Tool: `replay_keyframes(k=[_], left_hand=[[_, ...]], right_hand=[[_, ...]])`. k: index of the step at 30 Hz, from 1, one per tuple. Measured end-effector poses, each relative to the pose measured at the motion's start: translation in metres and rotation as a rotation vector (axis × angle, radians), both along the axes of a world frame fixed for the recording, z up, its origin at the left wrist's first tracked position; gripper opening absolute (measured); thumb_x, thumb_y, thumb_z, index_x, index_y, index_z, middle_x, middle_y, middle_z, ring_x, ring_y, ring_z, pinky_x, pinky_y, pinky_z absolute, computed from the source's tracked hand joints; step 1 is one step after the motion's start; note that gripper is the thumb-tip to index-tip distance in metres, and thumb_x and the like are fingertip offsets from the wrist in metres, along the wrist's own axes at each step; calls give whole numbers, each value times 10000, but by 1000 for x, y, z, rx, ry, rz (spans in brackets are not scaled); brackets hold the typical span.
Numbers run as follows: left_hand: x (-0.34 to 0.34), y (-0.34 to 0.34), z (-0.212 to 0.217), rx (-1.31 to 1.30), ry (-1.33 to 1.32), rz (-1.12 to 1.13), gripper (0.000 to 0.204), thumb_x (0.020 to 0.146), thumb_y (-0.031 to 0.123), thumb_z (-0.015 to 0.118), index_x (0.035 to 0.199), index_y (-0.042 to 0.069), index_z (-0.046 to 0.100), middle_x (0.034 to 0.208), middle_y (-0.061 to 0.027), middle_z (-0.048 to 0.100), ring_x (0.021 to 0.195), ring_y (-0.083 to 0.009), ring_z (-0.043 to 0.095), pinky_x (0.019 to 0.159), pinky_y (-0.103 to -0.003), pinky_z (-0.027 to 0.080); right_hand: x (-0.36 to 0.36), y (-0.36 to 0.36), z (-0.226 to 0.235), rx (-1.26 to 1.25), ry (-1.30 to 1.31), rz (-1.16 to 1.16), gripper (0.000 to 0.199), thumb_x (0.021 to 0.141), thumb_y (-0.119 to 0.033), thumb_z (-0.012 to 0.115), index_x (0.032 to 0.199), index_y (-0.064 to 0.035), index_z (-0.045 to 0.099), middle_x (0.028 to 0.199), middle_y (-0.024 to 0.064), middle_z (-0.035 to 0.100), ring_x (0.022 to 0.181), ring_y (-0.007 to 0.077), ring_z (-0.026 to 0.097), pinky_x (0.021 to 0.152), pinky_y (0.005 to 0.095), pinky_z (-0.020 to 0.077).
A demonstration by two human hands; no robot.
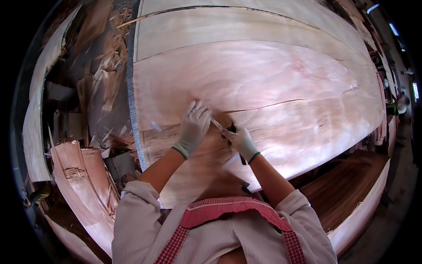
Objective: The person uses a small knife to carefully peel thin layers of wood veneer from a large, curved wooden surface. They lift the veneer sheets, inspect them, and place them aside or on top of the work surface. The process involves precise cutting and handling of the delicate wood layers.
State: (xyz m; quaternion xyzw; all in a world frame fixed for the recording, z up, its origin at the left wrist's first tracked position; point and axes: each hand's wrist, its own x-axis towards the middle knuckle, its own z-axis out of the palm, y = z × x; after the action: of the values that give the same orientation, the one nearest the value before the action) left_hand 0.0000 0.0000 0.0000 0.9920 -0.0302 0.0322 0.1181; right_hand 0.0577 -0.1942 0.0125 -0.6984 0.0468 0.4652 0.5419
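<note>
Both my hands wear white work gloves with green cuffs. They are over a stack of wide, pinkish wood veneer sheets (246, 66), near the seam between two sheets. My left hand (196, 124) is closed, with its fingertips at the upper end of a pale strip of tape (216, 123). The strip slants down to my right hand (239, 140), which grips a dark tool (243, 160). Its black parts show above and below the glove, but the palm hides its exact kind. Short whitish tape pieces lie on the veneer, one (156, 126) left of my left hand.
A narrow veneer strip (189, 7) lies across the far side. Torn veneer scraps (110, 66) litter the floor at left, beside upright broken sheets (81, 176). Darker stacked veneer (347, 187) stands at lower right.
</note>
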Motion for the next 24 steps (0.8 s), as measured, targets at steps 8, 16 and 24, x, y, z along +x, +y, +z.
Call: replay_keyframes(k=[8, 16, 24], left_hand=[[6, -9, -18, 78, -31, -161, 469, 915, 305, 525, 1287, 20, 508, 1367, -177, 485, 1288, -316, 441, 1146, -443, 244], [23, -15, 84, -1921, 108, 198, 222, 958, 116, 559, 1162, 28, 575, 1062, -50, 597, 1041, -109, 549, 892, -278, 483], [-2, 49, 53, -1790, -172, 642, 76, 948, 79, 544, 942, 15, 585, 844, -20, 603, 804, -100, 565, 704, -272, 489]], right_hand=[[90, -35, 7, -331, -843, 451, 199, 807, -195, 655, 935, -45, 628, 882, 203, 669, 794, 379, 641, 677, 450, 510], [57, 10, 87, 134, -858, 225, 84, 926, -121, 581, 946, -56, 532, 699, 40, 617, 531, 75, 519, 465, 242, 407], [18, 118, 53, 173, -321, 22, 204, 887, -99, 629, 1027, 34, 563, 722, 70, 618, 616, 107, 582, 549, 283, 482]])
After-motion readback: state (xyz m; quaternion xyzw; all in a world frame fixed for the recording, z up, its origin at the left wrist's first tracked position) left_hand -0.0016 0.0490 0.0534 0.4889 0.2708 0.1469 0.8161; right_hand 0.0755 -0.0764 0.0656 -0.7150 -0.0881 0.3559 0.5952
